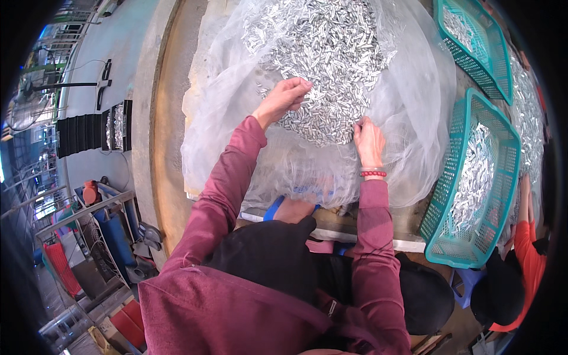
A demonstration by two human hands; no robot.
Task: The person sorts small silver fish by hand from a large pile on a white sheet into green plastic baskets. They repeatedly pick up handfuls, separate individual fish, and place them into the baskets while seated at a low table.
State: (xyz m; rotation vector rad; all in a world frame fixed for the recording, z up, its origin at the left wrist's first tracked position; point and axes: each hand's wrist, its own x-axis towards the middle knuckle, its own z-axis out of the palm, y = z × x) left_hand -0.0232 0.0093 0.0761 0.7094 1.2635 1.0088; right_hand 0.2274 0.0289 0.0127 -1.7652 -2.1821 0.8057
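Note:
A broad heap of small silvery metal pieces (337, 53), short and rod-like, lies on a white mesh net (414, 118) spread over the worktop. Over the left part of the heap is my left hand (283, 99), its thumb and fingers closed in a pinch; whatever they hold is too small to make out. At the heap's near right edge, my right hand (370, 142) has its fingers curled down beside the pieces and the net. Its fingertips are partly hidden, so I cannot see what is between them. A red bead bracelet circles that wrist.
Right of the net stands a green plastic basket (513, 163) with silvery pieces inside. Another green basket (503, 65) sits beyond it. A co-worker's orange sleeve (523, 248) shows at far right, near more pieces. The worktop's raised wooden edge (157, 106) runs along the left.

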